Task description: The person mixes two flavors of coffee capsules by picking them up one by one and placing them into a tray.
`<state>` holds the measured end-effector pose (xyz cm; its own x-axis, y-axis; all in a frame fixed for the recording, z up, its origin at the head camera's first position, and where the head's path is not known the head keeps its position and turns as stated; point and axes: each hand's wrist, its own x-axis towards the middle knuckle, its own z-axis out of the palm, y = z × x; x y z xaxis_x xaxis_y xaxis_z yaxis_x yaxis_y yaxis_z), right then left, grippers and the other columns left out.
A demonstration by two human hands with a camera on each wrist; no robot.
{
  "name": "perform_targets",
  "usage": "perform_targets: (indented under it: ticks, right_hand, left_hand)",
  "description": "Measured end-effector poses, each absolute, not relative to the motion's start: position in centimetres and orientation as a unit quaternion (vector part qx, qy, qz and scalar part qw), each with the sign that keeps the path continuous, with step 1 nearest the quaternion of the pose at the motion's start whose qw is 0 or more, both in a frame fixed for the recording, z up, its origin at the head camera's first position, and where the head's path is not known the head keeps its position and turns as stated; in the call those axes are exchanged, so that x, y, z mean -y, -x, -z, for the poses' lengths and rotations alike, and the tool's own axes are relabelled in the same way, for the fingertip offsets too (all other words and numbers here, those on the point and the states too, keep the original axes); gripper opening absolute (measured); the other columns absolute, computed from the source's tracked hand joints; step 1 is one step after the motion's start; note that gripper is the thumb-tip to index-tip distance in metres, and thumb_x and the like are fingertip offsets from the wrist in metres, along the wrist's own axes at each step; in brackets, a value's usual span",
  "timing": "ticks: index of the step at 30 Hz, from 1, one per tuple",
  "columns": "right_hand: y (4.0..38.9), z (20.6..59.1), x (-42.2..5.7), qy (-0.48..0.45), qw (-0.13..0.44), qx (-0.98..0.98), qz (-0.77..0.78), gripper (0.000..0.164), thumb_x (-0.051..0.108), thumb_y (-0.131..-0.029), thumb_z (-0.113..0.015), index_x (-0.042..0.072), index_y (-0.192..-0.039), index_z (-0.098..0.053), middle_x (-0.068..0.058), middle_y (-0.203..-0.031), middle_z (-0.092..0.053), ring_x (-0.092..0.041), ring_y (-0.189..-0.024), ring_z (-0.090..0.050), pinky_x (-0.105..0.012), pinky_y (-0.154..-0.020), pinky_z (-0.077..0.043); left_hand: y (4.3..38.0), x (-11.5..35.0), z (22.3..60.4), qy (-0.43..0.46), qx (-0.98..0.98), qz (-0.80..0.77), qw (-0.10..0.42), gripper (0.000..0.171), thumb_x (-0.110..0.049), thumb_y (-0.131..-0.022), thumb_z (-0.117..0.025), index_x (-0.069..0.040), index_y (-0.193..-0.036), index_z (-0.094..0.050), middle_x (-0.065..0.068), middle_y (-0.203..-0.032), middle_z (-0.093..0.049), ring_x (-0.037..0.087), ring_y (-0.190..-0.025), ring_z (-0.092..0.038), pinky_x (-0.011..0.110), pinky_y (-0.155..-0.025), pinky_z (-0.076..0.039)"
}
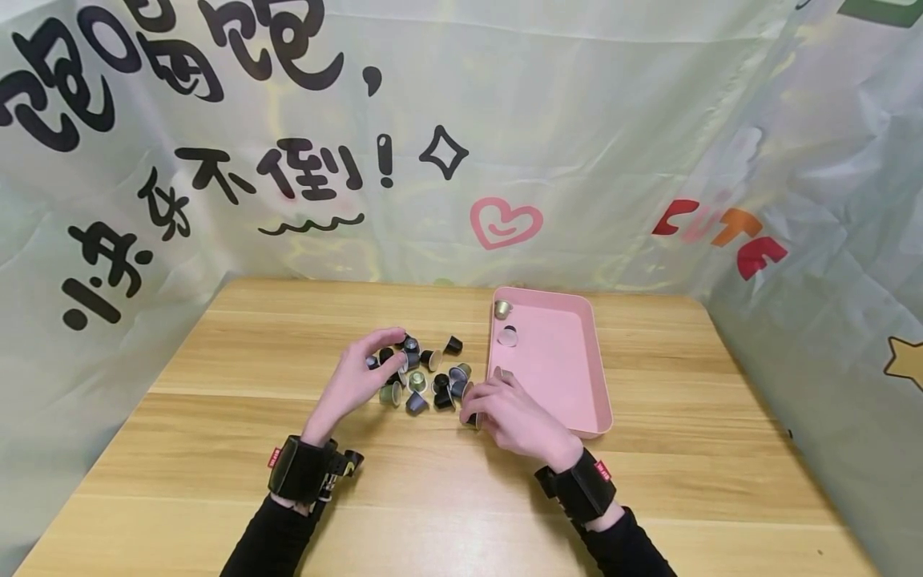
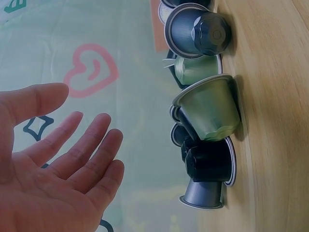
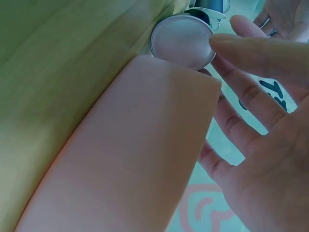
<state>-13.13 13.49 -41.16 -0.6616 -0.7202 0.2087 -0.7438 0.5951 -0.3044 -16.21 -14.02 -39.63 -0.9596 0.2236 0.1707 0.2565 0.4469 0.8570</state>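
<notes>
Several coffee capsules in black, grey-blue and green lie in a loose cluster on the wooden table. My left hand (image 1: 360,377) hovers at the cluster's left side, fingers spread and holding nothing. A green capsule (image 2: 210,108) lies near it, seen large in the left wrist view. By the tray's left wall, my right hand (image 1: 515,417) has its thumb and fingers at a dark capsule (image 1: 473,420). In the right wrist view the thumb tip is on the rim of this capsule's pale lid (image 3: 181,42), with fingers behind it.
A shallow pink tray (image 1: 555,361) stands right of the cluster. Along its left side are a gold capsule (image 1: 502,308), one with its pale lid (image 1: 508,336) up, and another partly behind the right hand. A printed cloth (image 1: 404,232) borders the table's back and sides.
</notes>
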Motion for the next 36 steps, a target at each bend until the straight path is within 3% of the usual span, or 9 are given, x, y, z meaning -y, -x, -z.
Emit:
perform_targets:
  ticks: [5,17,24,30,36]
  right_hand:
    - [13.0,41.3,-13.4,-0.408,0.022,0.894,-0.187,0.03,-0.008,-0.083,-0.065,0.016,-0.097,-0.076,0.0,-0.111,-0.073,-0.024,-0.113,-0.066,-0.069,-0.117,-0.028]
    - [12.9,41.6,-13.2,-0.41,0.028,0.897,-0.164,0.03,-0.007,-0.084,-0.066,0.019,-0.095,-0.077,0.002,-0.111,-0.072,-0.02,-0.109,-0.064,-0.06,-0.109,-0.04]
    - [12.7,41.5,-12.8,-0.407,0.026,0.902,-0.144,0.03,-0.007,-0.085,-0.067,0.02,-0.094,-0.078,0.0,-0.113,-0.073,-0.024,-0.112,-0.065,-0.068,-0.116,-0.031]
    - [12.4,41.5,-12.4,-0.405,0.013,0.905,-0.133,0.021,0.002,-0.085,-0.073,0.02,-0.095,-0.078,0.0,-0.115,-0.073,-0.024,-0.112,-0.066,-0.064,-0.112,-0.035]
    - [12.3,41.8,-12.1,-0.409,0.013,0.905,-0.116,0.025,0.001,-0.082,-0.074,0.021,-0.095,-0.078,0.002,-0.114,-0.074,-0.022,-0.11,-0.066,-0.061,-0.113,-0.035]
  left_hand:
    - [16.2,14.0,39.6,0.141,0.85,0.508,0.015,0.046,-0.013,-0.097,-0.064,-0.002,-0.14,-0.054,0.019,-0.142,-0.06,0.038,-0.135,-0.052,0.061,-0.116,-0.037]
    - [16.3,14.1,39.6,0.14,0.848,0.511,0.013,0.046,-0.015,-0.097,-0.065,-0.004,-0.14,-0.055,0.018,-0.142,-0.06,0.038,-0.136,-0.052,0.061,-0.117,-0.035]
    - [16.2,14.2,39.5,0.141,0.849,0.508,0.013,0.046,-0.016,-0.097,-0.065,-0.003,-0.141,-0.054,0.018,-0.142,-0.06,0.037,-0.136,-0.052,0.061,-0.117,-0.035]
    - [16.1,14.2,39.4,0.136,0.849,0.51,0.01,0.046,-0.017,-0.097,-0.065,-0.005,-0.141,-0.055,0.018,-0.143,-0.059,0.037,-0.136,-0.052,0.061,-0.117,-0.035]
    - [16.1,14.2,39.4,0.136,0.849,0.51,0.011,0.046,-0.017,-0.097,-0.065,-0.005,-0.141,-0.055,0.017,-0.143,-0.06,0.037,-0.136,-0.052,0.061,-0.117,-0.035]
